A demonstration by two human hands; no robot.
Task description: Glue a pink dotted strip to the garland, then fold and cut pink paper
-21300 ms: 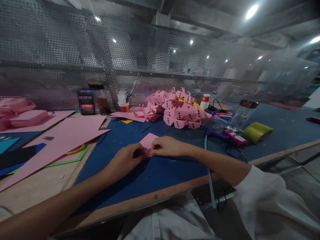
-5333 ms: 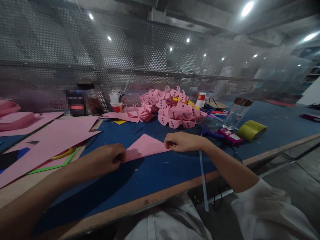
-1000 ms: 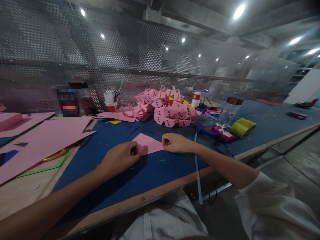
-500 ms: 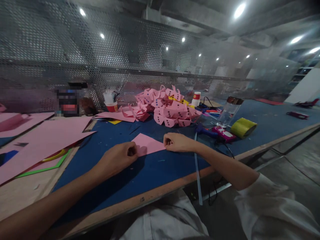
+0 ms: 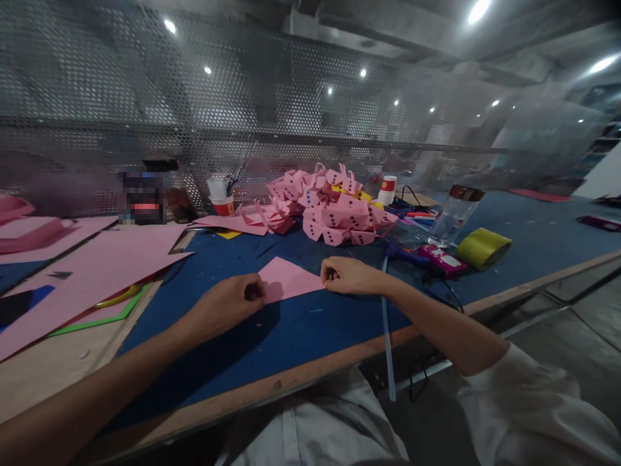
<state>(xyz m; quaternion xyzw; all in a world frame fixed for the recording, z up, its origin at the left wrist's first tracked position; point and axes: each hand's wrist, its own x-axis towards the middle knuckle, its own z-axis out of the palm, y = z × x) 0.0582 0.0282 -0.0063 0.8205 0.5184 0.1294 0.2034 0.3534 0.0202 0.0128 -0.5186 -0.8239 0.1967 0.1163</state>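
Note:
A pink sheet of paper (image 5: 291, 279), folded into a triangle, lies on the blue tabletop (image 5: 310, 336) with its peak pointing away from me. My left hand (image 5: 237, 298) pinches its left corner between curled fingers and thumb. At the opposite corner, my right hand (image 5: 347, 276) is closed on the paper in the same way. The fold runs along the edge nearest me. Just beyond the paper sits a heap of folded pink paper pieces (image 5: 334, 217) with dark dots on them.
Large pink sheets (image 5: 111, 259) cover the left side. On the right are a clear jar (image 5: 451, 217), a yellow tape roll (image 5: 484, 249), a magenta device (image 5: 441, 260) and a glue gun (image 5: 405, 254) whose glue stick (image 5: 388, 349) hangs over the table edge. Paper cups (image 5: 387, 189) stand behind.
The view has turned slightly left, so everything appears a little farther right. Both hands keep their hold on the pink paper's corners.

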